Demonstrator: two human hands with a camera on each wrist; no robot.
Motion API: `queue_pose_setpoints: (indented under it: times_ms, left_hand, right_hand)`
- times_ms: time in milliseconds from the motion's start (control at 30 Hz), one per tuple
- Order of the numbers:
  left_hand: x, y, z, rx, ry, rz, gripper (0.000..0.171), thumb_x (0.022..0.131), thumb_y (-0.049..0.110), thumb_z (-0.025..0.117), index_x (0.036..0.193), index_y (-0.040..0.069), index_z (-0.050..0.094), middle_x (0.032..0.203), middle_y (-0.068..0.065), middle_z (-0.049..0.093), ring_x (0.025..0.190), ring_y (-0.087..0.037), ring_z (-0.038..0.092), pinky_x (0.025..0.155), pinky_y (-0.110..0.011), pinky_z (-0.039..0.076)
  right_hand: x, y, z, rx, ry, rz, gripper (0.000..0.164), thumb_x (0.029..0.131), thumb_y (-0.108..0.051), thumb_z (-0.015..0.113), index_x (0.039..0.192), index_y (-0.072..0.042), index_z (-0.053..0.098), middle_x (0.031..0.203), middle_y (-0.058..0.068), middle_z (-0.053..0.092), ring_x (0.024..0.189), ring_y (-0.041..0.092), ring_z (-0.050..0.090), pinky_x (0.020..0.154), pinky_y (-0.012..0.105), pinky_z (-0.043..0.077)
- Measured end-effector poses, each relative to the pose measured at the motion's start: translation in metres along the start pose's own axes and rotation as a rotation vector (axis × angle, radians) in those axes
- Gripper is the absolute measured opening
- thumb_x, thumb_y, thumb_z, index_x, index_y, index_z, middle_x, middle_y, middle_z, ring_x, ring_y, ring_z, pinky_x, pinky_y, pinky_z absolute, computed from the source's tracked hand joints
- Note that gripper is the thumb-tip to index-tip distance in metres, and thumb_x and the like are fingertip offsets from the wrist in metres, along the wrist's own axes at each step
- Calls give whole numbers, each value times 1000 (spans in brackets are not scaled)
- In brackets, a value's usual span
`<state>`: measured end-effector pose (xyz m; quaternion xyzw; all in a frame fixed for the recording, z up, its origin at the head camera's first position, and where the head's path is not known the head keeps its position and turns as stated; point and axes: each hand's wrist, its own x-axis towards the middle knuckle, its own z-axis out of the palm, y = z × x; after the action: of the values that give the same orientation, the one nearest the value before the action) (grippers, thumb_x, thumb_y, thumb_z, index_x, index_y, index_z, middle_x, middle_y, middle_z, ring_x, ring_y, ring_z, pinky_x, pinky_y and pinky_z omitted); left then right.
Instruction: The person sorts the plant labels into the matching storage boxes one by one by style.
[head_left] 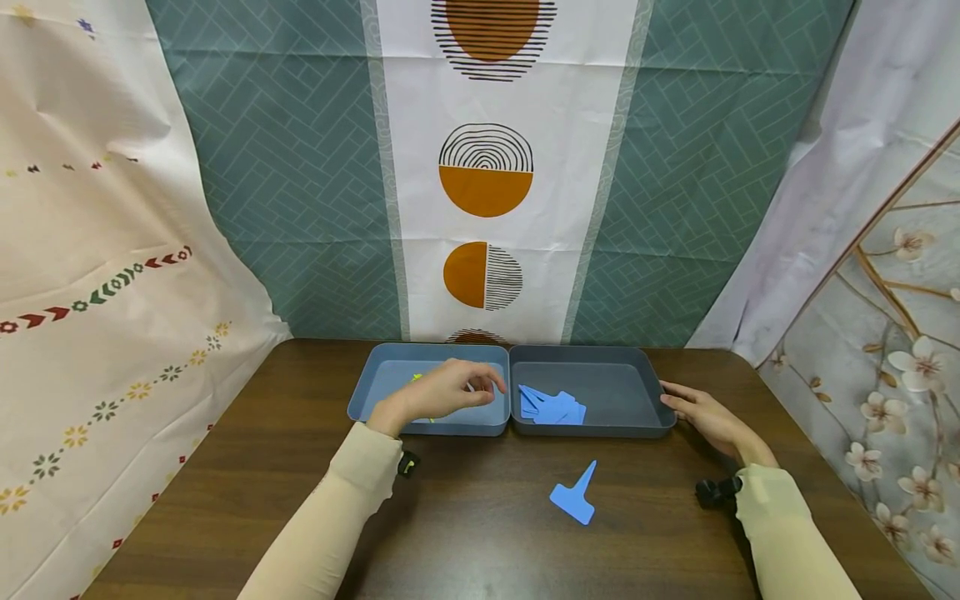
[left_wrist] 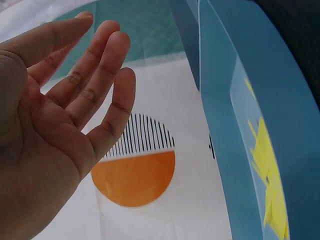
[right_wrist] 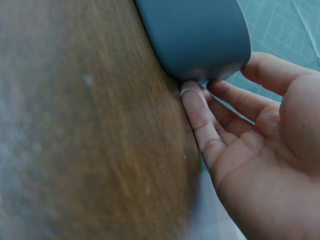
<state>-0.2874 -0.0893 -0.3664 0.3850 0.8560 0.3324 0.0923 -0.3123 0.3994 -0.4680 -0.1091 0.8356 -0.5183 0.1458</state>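
My left hand [head_left: 450, 390] hovers over the blue-grey tray [head_left: 461, 430] on the left, its fingers loosely bent and holding nothing. Inside that tray lie yellow pieces [left_wrist: 270, 180], mostly hidden behind the hand in the head view. With its fingertips, my right hand [head_left: 708, 421] touches the right end of the dark grey tray [head_left: 615, 392]. Several blue T-shaped plant labels [head_left: 553, 408] are heaped in the left part of the dark tray. A single blue plant label [head_left: 574, 500] lies on the table in front, its pointed stem aimed away from me.
Both trays stand side by side near the back edge of the brown wooden table [head_left: 480, 533]. Behind them hangs a patterned cloth [head_left: 315, 208]. More patterned fabric borders the table at left and right.
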Motion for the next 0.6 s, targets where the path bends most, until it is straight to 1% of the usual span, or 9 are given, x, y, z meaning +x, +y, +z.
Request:
queue_pose_setpoints:
  times_ms: [100,200,267,333,433,600]
  left_hand:
    - [2,6,8,3,-7,17,20,105,11,63,123,11,72,102,0,72,91,-15,65,84,-30,55]
    - [4,13,16,18,-24,44,20,104,10,63,122,13,72,99,4,71,89,-10,63,85,-28,55]
    - [5,18,22,31,-42,67,19,104,10,64,120,16,72,97,9,70,88,-8,63,84,-27,55]
    - [6,22,27,26,-61,86,19,104,11,64,119,19,72,96,11,69,88,-6,63,82,-26,54]
    - [8,28,35,5,-78,106,18,104,11,65,118,20,72,97,12,69,87,-5,62,79,-24,53]
    - [13,35,46,-34,-93,116,18,104,10,64,119,17,72,100,10,70,89,-4,63,78,-22,53]
  right_hand:
    - [0,0,0,1,-1,-2,73,112,-35,48,164,5,15,166,36,13,150,54,22,119,66,24]
    - [0,-1,0,0,-1,-1,73,112,-35,48,163,5,15,166,35,13,151,53,22,119,64,23]
    - [0,-1,0,-1,-1,-2,74,112,-36,48,163,5,15,167,34,13,151,52,22,120,64,23]
    - [0,-1,0,-9,0,0,75,112,-37,48,163,6,15,167,34,13,151,52,21,120,64,23]
    - [-1,-1,0,-9,4,2,75,112,-37,48,163,6,15,167,33,12,152,52,18,120,64,21]
    - [-1,-1,0,-21,9,0,75,112,-37,48,163,6,15,167,33,12,153,51,17,120,63,22]
